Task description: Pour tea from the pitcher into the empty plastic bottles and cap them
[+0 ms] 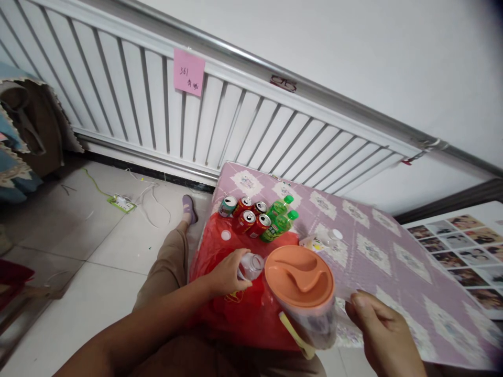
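My left hand (229, 273) is wrapped round a small clear bottle (250, 266) with an open mouth, held over a red plastic bag (212, 251). Just right of it stands a clear container (318, 327) with an orange lid (299, 276) and a pale yellow strip at its side. At the container's right side, my right hand (379, 319) has its fingers closed on a clear piece, perhaps the container's handle; motion blurs it. A white round cap (226, 235) lies on the red bag.
Several opened cans (246, 221) and two green bottles (281, 222) stand on the patterned bed (369, 251). Behind them runs a white radiator (236, 123) with a pink note (189, 72). A power strip (122, 203) with cables lies on the floor.
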### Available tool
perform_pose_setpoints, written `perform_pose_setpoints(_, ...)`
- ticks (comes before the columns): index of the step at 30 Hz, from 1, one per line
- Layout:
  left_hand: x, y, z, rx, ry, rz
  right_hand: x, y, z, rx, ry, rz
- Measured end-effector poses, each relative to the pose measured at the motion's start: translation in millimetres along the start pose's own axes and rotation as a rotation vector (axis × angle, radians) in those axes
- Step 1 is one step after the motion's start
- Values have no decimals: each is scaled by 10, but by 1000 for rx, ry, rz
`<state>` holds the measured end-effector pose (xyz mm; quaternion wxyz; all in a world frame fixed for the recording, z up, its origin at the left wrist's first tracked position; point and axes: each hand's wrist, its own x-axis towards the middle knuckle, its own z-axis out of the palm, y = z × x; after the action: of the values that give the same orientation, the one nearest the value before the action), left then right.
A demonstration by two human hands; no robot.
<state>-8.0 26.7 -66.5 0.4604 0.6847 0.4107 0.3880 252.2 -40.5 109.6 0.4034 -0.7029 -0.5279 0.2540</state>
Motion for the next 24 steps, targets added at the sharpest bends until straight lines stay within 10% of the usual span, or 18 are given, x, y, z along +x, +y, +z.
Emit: perform_pose_setpoints(24, -12, 3, -5, -15, -5, -21, 64, -155, -56, -126, -14, -94)
